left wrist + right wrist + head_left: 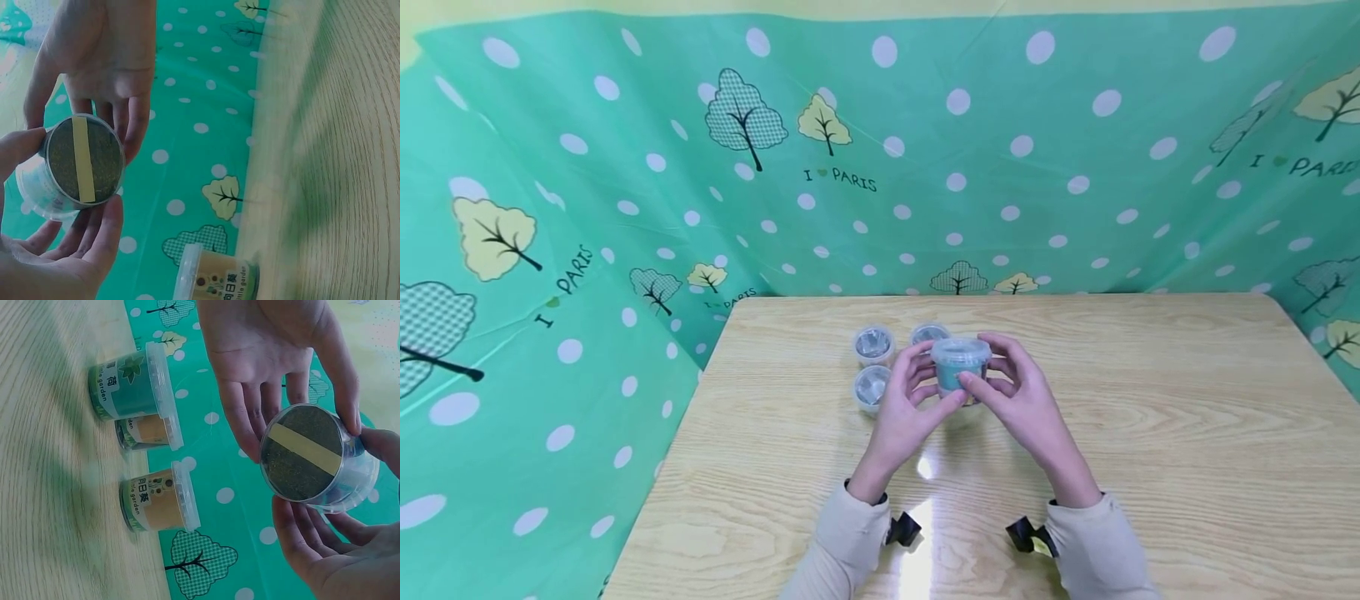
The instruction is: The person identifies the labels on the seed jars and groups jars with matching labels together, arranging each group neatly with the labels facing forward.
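Observation:
Both hands hold a lidded clear plastic cup (958, 377) with a teal label, raised above the table. My left hand (904, 417) grips its left side, thumb on the near face. My right hand (1024, 402) grips the right side, with its thumb also across the front. From below, in the left wrist view, the cup's base (59, 159) shows dark soil-like contents and a tan strip across it. A clear lid (961, 348) sits on top. Behind the hands stand several similar cups, among them a teal-labelled cup (122, 384) and an orange-labelled cup (159, 500).
The lidded cups cluster at the back of the wooden table (1187, 433), one cup (873, 343) at the far left and another cup (870, 390) nearer my left hand. A green dotted cloth (955, 200) hangs behind the table and along its left side.

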Demonstrator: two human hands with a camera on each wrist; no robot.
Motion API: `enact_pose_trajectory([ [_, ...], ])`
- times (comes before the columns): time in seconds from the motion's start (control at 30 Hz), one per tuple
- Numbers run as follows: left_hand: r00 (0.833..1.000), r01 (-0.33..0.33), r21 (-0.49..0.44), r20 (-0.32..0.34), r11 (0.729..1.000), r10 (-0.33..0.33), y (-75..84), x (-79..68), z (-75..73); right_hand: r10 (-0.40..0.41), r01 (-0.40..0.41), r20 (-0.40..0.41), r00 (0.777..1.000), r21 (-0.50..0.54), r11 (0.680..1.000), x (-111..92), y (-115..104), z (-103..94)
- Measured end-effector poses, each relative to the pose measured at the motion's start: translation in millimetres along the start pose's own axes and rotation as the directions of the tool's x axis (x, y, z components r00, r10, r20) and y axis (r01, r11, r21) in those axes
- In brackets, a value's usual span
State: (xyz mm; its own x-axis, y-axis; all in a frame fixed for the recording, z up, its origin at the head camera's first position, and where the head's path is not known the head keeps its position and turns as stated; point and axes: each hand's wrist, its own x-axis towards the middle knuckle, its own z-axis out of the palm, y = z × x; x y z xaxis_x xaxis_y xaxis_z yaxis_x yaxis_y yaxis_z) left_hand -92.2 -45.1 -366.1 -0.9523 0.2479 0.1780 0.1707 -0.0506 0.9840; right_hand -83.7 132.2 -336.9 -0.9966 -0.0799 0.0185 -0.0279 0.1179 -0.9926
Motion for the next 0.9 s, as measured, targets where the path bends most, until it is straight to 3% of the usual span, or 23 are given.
enact_pose_trajectory([
  [0.67, 0.994, -0.021, -0.072, 0.107, 0.997, 0.029, 5.3, 2.0, -0.7, -0.052, 0.052, -0.001, 0.999, 0.017, 0.999, -2.5, -1.1, -2.6],
  [0.9, 0.994, -0.018, -0.079, 0.103, 0.997, 0.026, 6.5, 1.9, 1.2, -0.063, 0.063, -0.001, 0.998, 0.021, 0.998, -3.3, -0.8, -1.8],
])
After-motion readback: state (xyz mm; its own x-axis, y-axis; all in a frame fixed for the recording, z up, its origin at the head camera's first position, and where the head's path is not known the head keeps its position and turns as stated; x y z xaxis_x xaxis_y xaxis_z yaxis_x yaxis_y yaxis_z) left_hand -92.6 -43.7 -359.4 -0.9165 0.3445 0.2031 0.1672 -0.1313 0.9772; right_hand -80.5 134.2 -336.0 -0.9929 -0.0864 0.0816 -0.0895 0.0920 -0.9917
